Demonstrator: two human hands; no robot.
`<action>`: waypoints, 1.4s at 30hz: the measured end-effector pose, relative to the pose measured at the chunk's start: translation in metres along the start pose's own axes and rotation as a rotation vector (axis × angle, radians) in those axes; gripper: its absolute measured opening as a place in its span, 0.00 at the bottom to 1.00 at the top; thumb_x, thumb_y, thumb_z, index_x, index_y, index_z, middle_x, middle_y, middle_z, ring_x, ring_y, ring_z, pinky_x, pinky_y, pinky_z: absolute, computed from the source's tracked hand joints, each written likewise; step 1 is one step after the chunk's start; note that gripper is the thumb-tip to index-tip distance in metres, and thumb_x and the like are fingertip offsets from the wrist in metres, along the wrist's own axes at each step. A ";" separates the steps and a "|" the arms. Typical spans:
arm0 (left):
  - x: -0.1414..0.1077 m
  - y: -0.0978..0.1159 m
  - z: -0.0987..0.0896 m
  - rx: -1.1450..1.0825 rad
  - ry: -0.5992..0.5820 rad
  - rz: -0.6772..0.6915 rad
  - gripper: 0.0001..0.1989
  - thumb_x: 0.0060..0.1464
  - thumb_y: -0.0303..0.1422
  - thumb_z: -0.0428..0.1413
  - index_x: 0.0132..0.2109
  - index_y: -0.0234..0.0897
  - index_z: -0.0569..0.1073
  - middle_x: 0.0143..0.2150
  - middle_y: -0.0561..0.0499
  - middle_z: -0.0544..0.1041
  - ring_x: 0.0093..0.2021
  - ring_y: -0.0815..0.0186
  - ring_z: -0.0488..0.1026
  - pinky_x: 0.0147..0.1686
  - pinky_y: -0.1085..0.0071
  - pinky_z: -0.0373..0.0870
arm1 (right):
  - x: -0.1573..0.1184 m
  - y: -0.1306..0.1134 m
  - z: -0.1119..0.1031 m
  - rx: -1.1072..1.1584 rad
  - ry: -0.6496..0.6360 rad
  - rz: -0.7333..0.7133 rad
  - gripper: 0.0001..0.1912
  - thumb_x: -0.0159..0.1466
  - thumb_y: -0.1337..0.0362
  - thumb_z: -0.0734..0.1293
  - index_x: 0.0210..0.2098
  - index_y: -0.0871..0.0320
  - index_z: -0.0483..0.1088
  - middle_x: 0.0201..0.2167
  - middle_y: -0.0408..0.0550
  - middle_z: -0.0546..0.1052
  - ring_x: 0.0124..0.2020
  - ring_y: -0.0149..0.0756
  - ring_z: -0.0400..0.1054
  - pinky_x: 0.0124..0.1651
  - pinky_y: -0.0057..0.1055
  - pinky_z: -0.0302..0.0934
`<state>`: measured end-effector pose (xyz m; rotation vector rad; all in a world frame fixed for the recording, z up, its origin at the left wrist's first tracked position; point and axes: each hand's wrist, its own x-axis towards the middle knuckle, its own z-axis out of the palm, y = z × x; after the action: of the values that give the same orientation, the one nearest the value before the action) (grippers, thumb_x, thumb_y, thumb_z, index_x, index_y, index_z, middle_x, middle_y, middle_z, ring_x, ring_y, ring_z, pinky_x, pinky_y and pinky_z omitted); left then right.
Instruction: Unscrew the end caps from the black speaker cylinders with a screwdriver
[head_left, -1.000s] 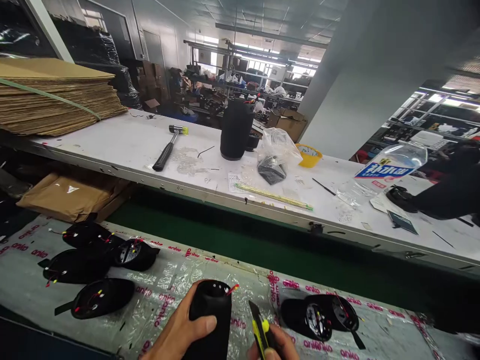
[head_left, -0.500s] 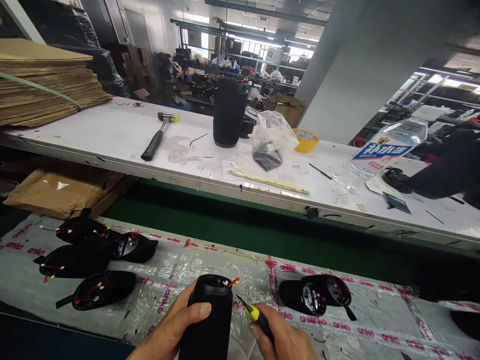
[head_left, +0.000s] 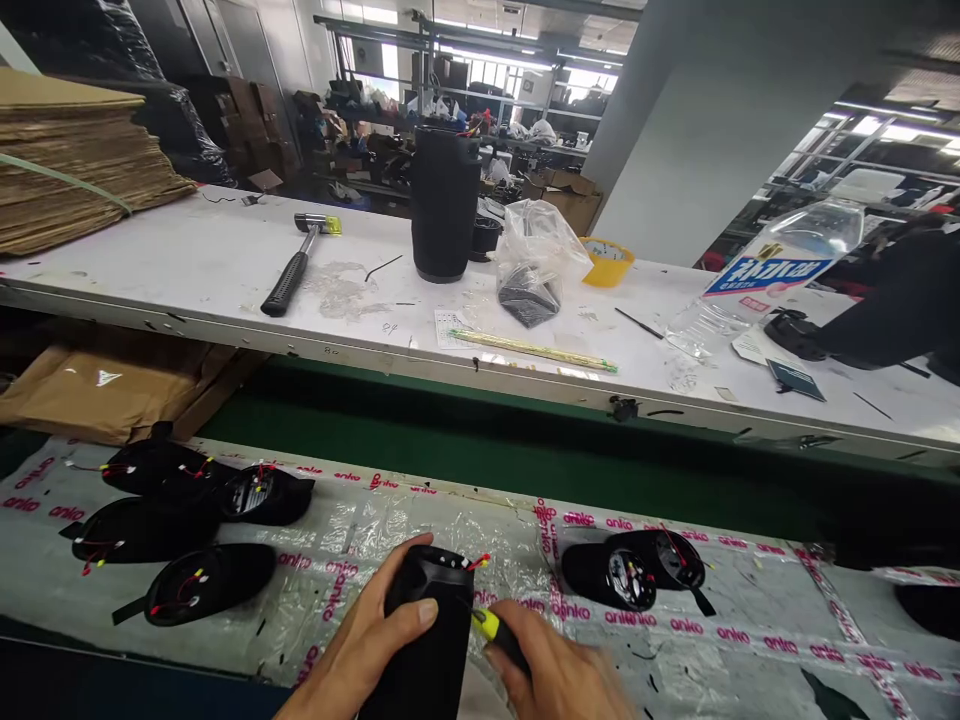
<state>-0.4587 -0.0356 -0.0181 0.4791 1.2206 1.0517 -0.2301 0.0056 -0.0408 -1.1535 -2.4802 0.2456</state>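
My left hand (head_left: 375, 630) is wrapped round a black cylindrical casing (head_left: 431, 640), its thumb lying on the front. Red and yellow wire ends poke out of the casing's top rim. In my right hand (head_left: 547, 660) is a black and yellow-green handled tool (head_left: 496, 632). Its tip meets the casing's right side just below the rim; the very point is hard to see. Similar black casings with wires lie to the left (head_left: 202, 583) and to the right (head_left: 611, 578) on the plastic-covered surface (head_left: 360, 525).
Along the white shelf (head_left: 360, 320) are a hammer (head_left: 289, 275), an upright black cylinder (head_left: 444, 205), a plastic bag (head_left: 536, 260), yellow tape (head_left: 607, 262) and a water bottle (head_left: 780, 265). Stacked cardboard (head_left: 67, 165) stands at the far left.
The tool in my right hand has moved left, from beside the casing to against its side. The casing has tilted slightly in my left hand. The view has shifted a little.
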 end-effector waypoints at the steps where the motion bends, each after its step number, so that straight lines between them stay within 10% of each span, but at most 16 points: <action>1: 0.000 0.002 0.000 0.050 -0.003 0.022 0.41 0.50 0.49 0.65 0.68 0.44 0.64 0.52 0.46 0.82 0.55 0.44 0.76 0.58 0.53 0.68 | 0.002 0.003 -0.005 -0.018 -0.002 -0.037 0.15 0.77 0.54 0.55 0.51 0.46 0.71 0.32 0.41 0.82 0.21 0.38 0.76 0.21 0.29 0.62; 13: 0.001 0.008 0.007 0.306 -0.059 0.099 0.45 0.47 0.49 0.67 0.68 0.43 0.62 0.61 0.44 0.77 0.64 0.41 0.69 0.65 0.50 0.60 | 0.029 0.015 -0.055 -0.264 -0.131 -0.401 0.14 0.77 0.66 0.49 0.50 0.58 0.65 0.27 0.43 0.72 0.22 0.36 0.70 0.21 0.35 0.54; 42: 0.006 0.007 0.013 0.455 -0.161 0.050 0.39 0.48 0.41 0.65 0.65 0.45 0.60 0.55 0.47 0.77 0.55 0.47 0.71 0.57 0.53 0.64 | 0.024 0.020 -0.057 -0.196 -0.316 -0.363 0.14 0.72 0.64 0.68 0.52 0.59 0.60 0.30 0.41 0.75 0.22 0.39 0.71 0.21 0.38 0.47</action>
<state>-0.4494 -0.0244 -0.0108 0.9311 1.3087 0.7556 -0.2065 0.0363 0.0115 -0.7550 -2.9922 0.0859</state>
